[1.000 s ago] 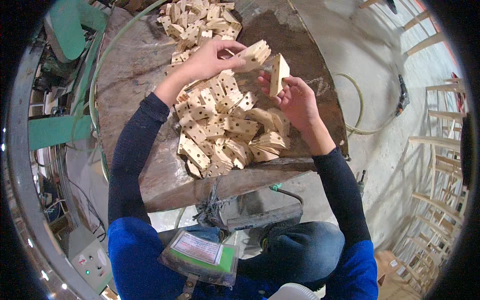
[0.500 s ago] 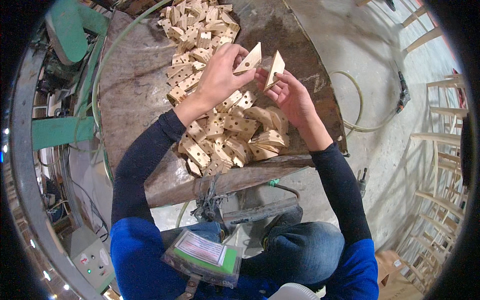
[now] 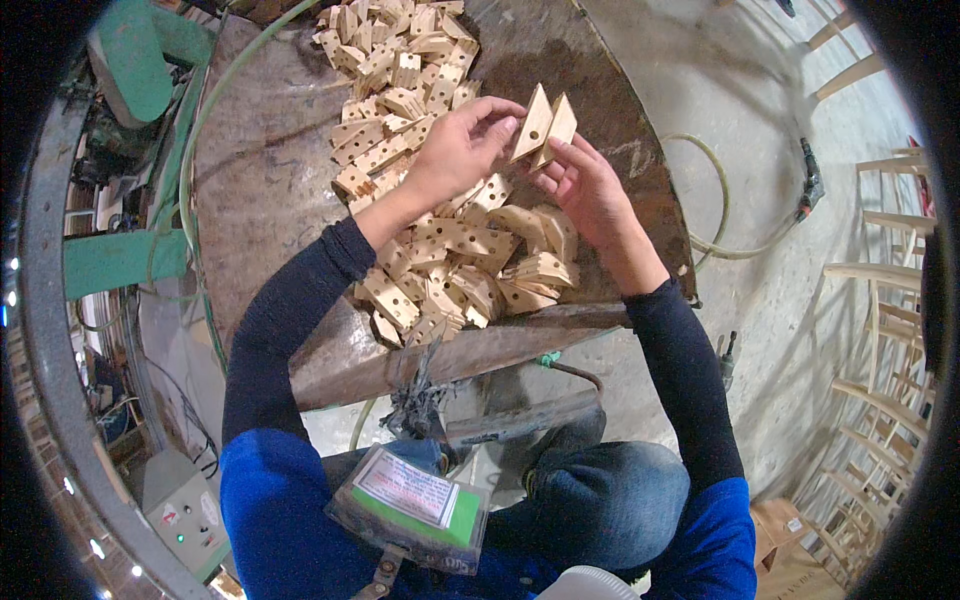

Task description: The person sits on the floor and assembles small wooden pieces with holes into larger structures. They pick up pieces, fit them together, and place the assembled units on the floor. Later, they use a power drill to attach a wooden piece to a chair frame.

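Two pale wooden corner blocks with slanted ends and a drilled hole are raised above the table. My left hand point(image 3: 462, 150) pinches the left wooden block point(image 3: 532, 124) at its edge. In my right hand point(image 3: 590, 195), the right wooden block point(image 3: 562, 124) is held between thumb and fingers. The left block overlaps the front of the right one, and whether their faces touch fully I cannot tell. Below and left of my hands, a long heap of similar drilled blocks point(image 3: 465, 240) runs up the worn brown tabletop point(image 3: 262, 200).
A pale hose point(image 3: 188, 150) crosses the table's left side, beside a green machine point(image 3: 130, 265). On the floor at right lie a hose-fed air tool point(image 3: 808, 180) and a smaller tool point(image 3: 727, 358). Wooden frames point(image 3: 880, 400) line the far right, near a cardboard box point(image 3: 790, 550).
The two blocks were apart and are now side by side, overlapping. My left hand has moved right with its block; my right hand has shifted only slightly.
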`<state>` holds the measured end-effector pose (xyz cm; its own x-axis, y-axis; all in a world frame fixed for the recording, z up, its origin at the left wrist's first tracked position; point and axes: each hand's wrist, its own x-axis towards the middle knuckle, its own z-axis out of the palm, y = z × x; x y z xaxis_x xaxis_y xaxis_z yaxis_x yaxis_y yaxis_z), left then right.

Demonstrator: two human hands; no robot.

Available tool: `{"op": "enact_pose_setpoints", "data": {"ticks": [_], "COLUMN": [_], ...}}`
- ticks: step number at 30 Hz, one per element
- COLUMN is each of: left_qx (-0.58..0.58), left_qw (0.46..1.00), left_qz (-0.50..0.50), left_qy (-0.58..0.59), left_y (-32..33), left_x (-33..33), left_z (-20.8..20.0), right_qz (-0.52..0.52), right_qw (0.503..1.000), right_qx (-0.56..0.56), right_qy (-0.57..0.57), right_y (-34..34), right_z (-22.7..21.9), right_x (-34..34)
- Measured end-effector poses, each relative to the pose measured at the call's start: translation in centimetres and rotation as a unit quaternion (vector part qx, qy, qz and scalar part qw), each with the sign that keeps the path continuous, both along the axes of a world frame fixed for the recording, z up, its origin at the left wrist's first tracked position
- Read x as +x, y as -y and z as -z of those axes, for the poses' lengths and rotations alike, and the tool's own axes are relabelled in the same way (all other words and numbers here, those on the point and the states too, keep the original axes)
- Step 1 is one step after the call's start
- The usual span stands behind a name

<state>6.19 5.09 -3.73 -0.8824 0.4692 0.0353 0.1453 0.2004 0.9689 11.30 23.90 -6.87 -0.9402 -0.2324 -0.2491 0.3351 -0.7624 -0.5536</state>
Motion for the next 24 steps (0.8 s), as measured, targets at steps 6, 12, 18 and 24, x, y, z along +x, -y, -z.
{"op": "enact_pose_setpoints", "data": {"ticks": [6,12,18,24], "left_qx": [-0.105,-0.531,-0.454,-0.093], "left_qw": [0.993,0.838,0.882,0.946], "left_qz": [0.015,0.113,0.12,0.139], "left_qy": [0.058,-0.059,0.028,0.279], "left_y": [3.1,7.1,7.9,9.0], "left_x": [-4.0,-2.2,-1.9,-4.1], "left_z": [2.4,10.3,9.8,4.1], "right_qz": [0.014,0.012,-0.005,-0.034], "right_qw": [0.996,0.996,0.996,0.996], "right_qx": [0.091,0.084,0.088,0.076], "right_qy": [0.0,0.001,0.002,0.022], "right_y": [-0.2,0.0,-0.2,0.0], "right_z": [0.4,0.7,0.6,0.6], "right_x": [0.0,0.0,0.2,0.5]}}
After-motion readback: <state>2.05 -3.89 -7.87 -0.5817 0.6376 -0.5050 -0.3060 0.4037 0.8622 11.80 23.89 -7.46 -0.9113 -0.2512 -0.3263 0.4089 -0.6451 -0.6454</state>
